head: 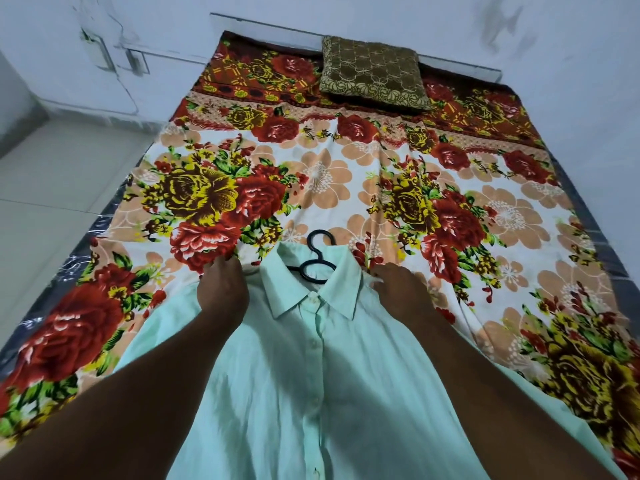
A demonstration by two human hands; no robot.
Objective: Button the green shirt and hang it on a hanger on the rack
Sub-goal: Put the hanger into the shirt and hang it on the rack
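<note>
Closest to you, at the near end of the bed (346,174), the shirt (277,410) lies front up on a flowered sheet. It is pale green, and its row of small buttons (314,344) looks fastened right up to the neck. Both your bare forearms reach forward over it.

Your left grip (223,289) sits on the shirt's left shoulder, with the fingers bent down over the far edge onto the sheet. Your right grip (401,289) rests on the right shoulder, fingers pointing in toward the neck. You cannot tell whether either one pinches the cloth or only presses on it.

Between them the collar (308,289) stands open. A black hanger (317,263) shows through it, its hook lying on the sheet just past the collar. Its arms are hidden and seem to run inside the shoulders.

The cloth looks thin, light and limp, and it already carries soft creases. It would likely sag and slip if lifted by the fabric alone. The hanger looks stiff, so its hook is the surest place to hold. Otherwise, pinch each shoulder together with the hanger arm beneath it.

Farther off, a brown patterned cushion (374,77) lies at the head of the bed against a pale wall. No rack is in view.
</note>
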